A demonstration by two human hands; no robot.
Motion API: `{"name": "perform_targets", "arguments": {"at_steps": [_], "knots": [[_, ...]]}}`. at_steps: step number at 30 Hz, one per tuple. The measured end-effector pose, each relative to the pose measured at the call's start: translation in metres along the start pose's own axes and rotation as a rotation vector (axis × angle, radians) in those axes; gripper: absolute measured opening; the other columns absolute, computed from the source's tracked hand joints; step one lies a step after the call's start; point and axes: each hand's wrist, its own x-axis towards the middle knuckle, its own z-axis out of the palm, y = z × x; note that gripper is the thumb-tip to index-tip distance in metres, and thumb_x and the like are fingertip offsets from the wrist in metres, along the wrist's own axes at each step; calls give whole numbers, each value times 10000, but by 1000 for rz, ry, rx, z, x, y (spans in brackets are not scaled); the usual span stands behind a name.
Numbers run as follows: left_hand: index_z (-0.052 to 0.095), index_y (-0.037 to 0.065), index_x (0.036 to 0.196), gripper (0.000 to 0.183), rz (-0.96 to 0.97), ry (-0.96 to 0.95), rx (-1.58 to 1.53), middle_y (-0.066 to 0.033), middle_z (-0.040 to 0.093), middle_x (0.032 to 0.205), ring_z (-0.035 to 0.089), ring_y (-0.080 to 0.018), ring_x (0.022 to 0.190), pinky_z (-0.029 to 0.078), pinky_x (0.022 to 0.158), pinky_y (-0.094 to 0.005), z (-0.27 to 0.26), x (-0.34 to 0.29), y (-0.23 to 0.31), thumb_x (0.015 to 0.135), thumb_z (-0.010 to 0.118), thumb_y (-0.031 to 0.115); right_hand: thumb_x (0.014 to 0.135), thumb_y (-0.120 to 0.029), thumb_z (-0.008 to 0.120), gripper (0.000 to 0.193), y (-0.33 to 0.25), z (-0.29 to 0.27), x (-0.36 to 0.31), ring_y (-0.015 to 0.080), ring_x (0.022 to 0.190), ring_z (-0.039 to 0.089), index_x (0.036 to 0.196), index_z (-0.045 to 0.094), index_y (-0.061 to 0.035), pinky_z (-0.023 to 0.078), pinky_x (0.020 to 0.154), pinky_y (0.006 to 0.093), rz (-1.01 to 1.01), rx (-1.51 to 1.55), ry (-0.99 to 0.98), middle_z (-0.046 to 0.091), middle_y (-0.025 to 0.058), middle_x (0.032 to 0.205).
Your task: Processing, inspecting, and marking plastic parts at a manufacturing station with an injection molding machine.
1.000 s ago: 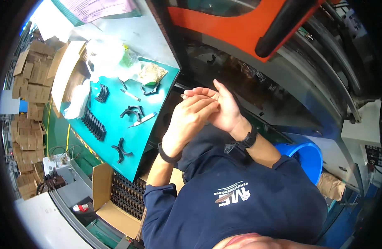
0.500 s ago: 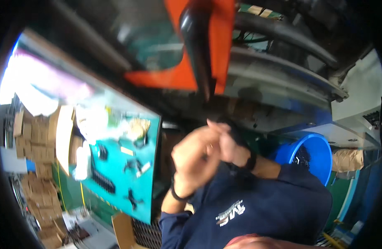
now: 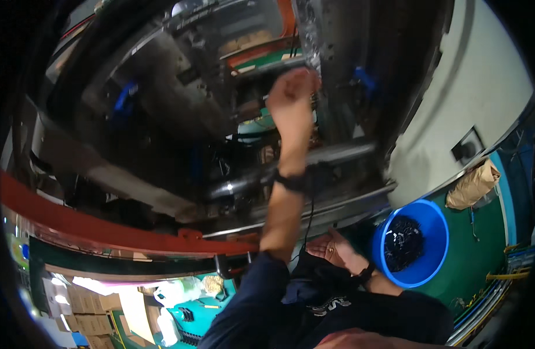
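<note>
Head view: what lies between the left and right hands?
In the head view, a dark wristband and a shiny metal bar show between the blurred left hand and the open right hand.

The left hand (image 3: 292,90) and right hand (image 3: 336,250), earlier together, are now well apart: the left, blurred, stretches up into the machine (image 3: 168,134), while the right lies low near the blue bucket (image 3: 435,244), palm up. The view has swung toward the machine's interior, leaving the counter (image 3: 199,317) down at the lower left.
</note>
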Motion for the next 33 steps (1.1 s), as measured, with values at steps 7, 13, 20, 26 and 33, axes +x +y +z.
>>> {"name": "perform_targets", "arguments": {"at_steps": [7, 13, 20, 26, 33], "knots": [[639, -74, 995, 159, -127, 54, -47, -132, 701, 884, 672, -167, 753, 545, 652, -268, 44, 208, -94, 889, 656, 42, 1057, -376, 276, 581, -66, 17, -33, 415, 1239, 508, 1072, 579, 119, 372, 1110, 493, -217, -42, 127, 558, 317, 1240], [684, -39, 1029, 190, -133, 76, 195, -86, 697, 902, 653, -154, 772, 526, 664, -283, 52, 261, -145, 882, 694, 81, 1057, -337, 280, 553, -97, 19, -40, 434, 1259, 480, 1118, 509, 163, 356, 1120, 503, -226, -95, 252, 504, 350, 1284], [693, -25, 1046, 226, -190, 62, 242, -78, 699, 913, 643, -149, 768, 515, 684, -278, 61, 272, -150, 879, 708, 126, 1047, -315, 326, 537, -118, 17, -35, 429, 1277, 463, 1151, 480, 189, 341, 1126, 503, -180, -122, 207, 490, 355, 1296], [699, -30, 1037, 249, -153, 11, 178, -60, 696, 881, 626, -127, 761, 496, 686, -261, 58, 265, -140, 876, 719, 159, 1042, -339, 352, 554, -125, 19, -36, 413, 1274, 472, 1168, 477, 185, 335, 1131, 491, -197, -130, 167, 497, 350, 1289], [701, -39, 1039, 251, -97, 0, 192, -50, 697, 877, 609, -109, 748, 482, 692, -251, 55, 266, -139, 886, 708, 160, 1031, -362, 387, 562, -128, 15, -32, 401, 1263, 488, 1154, 493, 176, 348, 1126, 484, -151, -153, 172, 509, 340, 1285]]}}
